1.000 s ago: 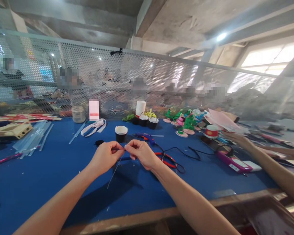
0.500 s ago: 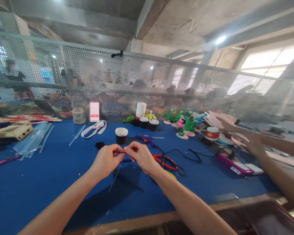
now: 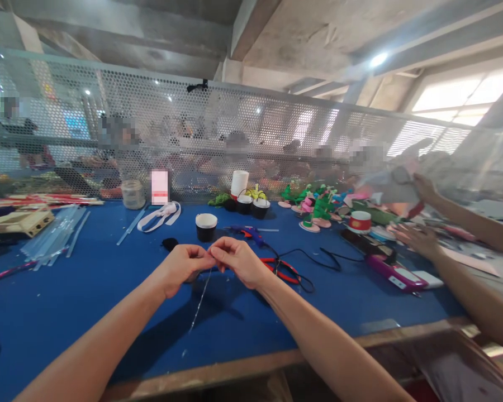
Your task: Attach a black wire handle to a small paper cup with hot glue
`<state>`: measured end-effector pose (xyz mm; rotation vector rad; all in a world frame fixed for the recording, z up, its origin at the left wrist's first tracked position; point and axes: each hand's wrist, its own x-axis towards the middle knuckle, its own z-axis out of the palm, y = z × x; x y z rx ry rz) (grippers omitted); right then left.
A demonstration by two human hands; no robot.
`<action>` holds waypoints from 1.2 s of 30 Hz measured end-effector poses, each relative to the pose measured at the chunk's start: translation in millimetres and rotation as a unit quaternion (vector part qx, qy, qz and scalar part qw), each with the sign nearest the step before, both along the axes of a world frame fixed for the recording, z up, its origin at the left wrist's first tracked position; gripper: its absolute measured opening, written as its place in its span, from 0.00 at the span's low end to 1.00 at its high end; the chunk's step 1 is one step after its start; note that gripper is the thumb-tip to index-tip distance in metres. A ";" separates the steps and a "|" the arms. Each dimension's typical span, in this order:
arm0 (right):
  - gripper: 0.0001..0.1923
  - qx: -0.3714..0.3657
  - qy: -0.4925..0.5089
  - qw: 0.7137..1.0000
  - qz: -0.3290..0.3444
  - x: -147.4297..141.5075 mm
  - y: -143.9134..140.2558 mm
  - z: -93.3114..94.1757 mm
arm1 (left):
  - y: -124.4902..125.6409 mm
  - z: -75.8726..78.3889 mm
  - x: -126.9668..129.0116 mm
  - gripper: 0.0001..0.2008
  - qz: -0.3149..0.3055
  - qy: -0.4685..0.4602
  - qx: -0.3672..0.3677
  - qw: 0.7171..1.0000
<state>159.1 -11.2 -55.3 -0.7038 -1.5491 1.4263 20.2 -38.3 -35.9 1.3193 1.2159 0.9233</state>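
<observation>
**Both hands pinching one thin wire over the blue table**

Left hand (image 3: 180, 269) and right hand (image 3: 238, 261) meet fingertip to fingertip, raised off the table (image 3: 88, 290). Each pinches the top of a thin wire (image 3: 201, 298) between thumb and forefinger, other fingers curled in. My read: the pinches sit that close together to keep the short stretch between them stiff for fine work.

Wire position: top end caught at the pinch point between the two hands; the rest hangs free, running down and slightly left toward the table. Can't tell whether its tip touches the surface.

Layout reads as reach-based: black cup (image 3: 206, 226) just behind the hands, glue gun (image 3: 246, 233) and red pliers (image 3: 283, 269) to the right, near the right hand. Clear sticks (image 3: 54, 237) lie well off to the left. Another person's arm (image 3: 456, 279) works at the far right, apart from these hands.
</observation>
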 end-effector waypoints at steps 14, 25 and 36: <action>0.14 0.046 -0.069 0.994 -0.075 0.7 1.0 -3.3 | -2.1 2.2 0.9 0.10 0.021 0.089 0.067 0.994; 0.17 0.028 -0.071 0.991 -0.109 -4.9 -1.9 -3.6 | -1.5 -0.9 3.7 0.08 0.015 0.053 0.054 0.997; 0.14 0.023 -0.036 0.998 -0.044 -0.4 0.6 -2.9 | 1.1 -1.5 0.3 0.11 -0.036 0.004 -0.003 0.999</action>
